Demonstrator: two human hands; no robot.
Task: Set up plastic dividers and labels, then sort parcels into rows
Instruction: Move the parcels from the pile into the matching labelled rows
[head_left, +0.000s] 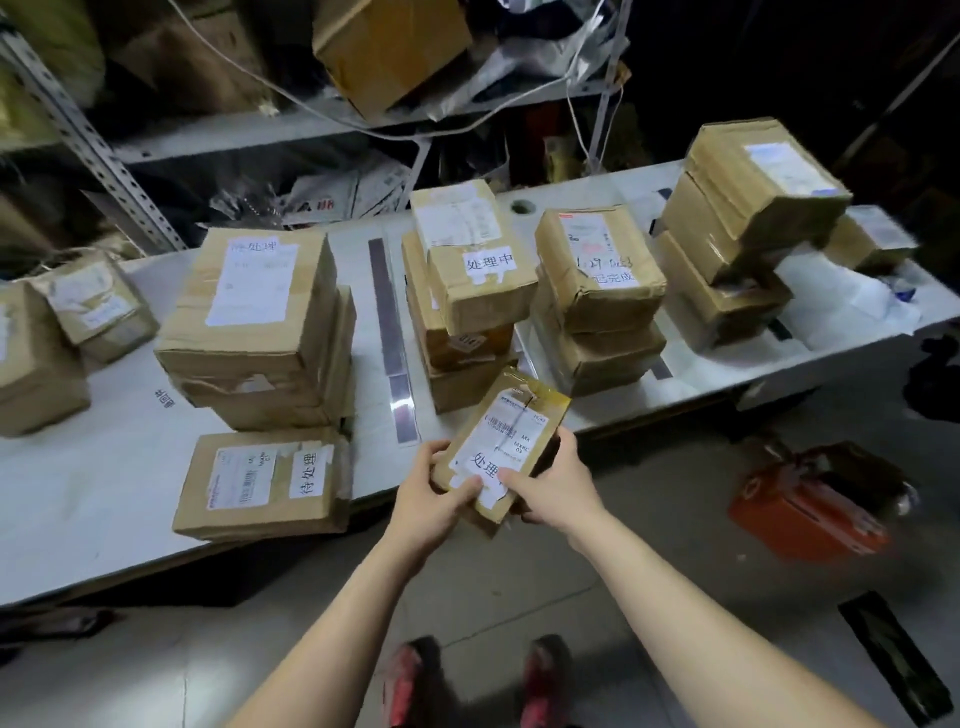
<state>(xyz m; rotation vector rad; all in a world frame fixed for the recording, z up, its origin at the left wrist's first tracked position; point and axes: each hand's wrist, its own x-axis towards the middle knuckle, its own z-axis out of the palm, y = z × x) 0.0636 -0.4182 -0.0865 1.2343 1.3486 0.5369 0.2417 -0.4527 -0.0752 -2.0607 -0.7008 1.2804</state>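
Small parcel with a handwritten label is gripped in both hands: left hand on its near corner, right hand wrapped round the right side. It's just off the front edge of the table, right by the middle stack. A clear divider strip lies left of that.

Left grip, right grip, both curled, outstretched

Dim storeroom, grey tiled floor, long white table, cluttered metal shelving behind, orange-red case on floor.
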